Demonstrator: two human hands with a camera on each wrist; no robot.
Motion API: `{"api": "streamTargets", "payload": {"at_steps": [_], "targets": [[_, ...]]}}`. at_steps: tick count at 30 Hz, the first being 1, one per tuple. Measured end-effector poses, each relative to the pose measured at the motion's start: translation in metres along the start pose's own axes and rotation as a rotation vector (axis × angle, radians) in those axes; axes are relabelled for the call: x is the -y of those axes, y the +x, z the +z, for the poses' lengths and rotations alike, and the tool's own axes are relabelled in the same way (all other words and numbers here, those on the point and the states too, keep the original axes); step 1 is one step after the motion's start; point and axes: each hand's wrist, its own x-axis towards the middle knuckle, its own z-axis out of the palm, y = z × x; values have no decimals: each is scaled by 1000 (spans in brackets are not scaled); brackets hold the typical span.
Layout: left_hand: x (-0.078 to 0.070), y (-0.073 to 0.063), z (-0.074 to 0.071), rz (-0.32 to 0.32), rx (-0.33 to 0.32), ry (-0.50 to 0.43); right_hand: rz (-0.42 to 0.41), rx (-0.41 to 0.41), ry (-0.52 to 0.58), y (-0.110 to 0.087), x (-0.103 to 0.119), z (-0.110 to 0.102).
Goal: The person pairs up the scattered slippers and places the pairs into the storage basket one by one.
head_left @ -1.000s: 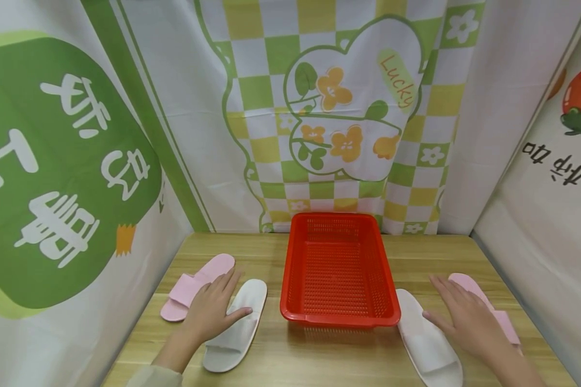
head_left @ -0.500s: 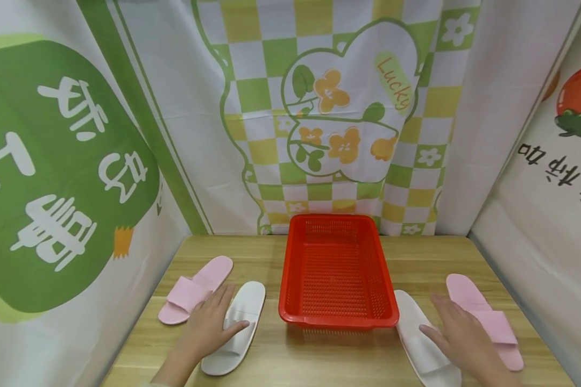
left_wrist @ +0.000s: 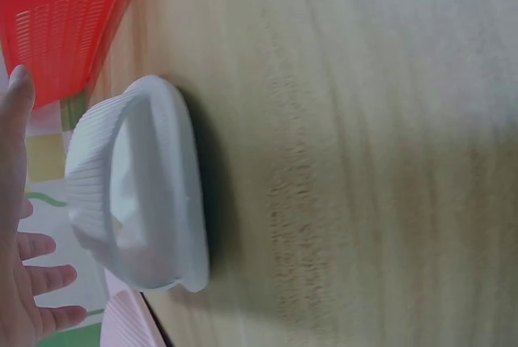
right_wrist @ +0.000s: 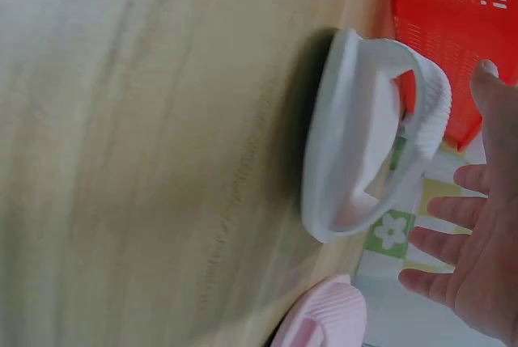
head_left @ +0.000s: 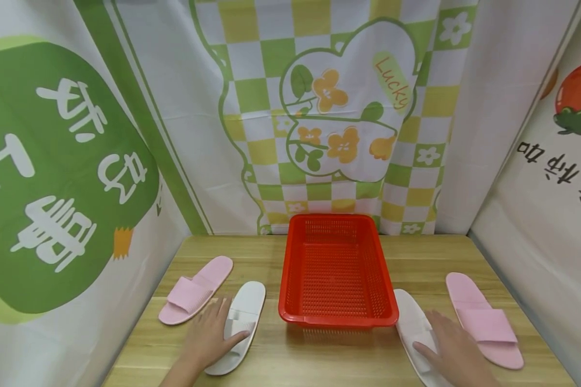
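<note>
Plainly, your left hand (head_left: 209, 334) and right hand (head_left: 449, 343) hover well apart, fingers uncurled, holding nothing. The left white slipper (head_left: 245, 316) lies at your nearer left hand's two o'clock, running one-to-seven; the right white slipper (head_left: 410, 322) lies at your nearer right hand's ten, running eleven-to-five. Beyond, at twelve, stands the red basket (head_left: 339, 322).
</note>
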Motion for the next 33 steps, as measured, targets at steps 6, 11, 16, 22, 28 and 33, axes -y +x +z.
{"api": "streamTargets", "payload": {"at_steps": [6, 11, 16, 22, 28, 33], "targets": [[-2, -6, 5, -47, 9, -8, 15, 21, -23, -7, 1, 6], [-2, -8, 10, -55, -10, -23, 12, -2, -32, -10, 2, 10], [-4, -12, 12, -79, -20, -33, 35, 17, -32, -12, 3, 14], [-8, -17, 15, -93, -60, -25, 44, 43, -16, -15, 4, 20], [-13, -20, 17, -141, -40, -6, 79, 84, 1, -17, 4, 25], [-15, -21, 17, -192, -31, -11, 83, 79, -3, -18, 5, 28]]}}
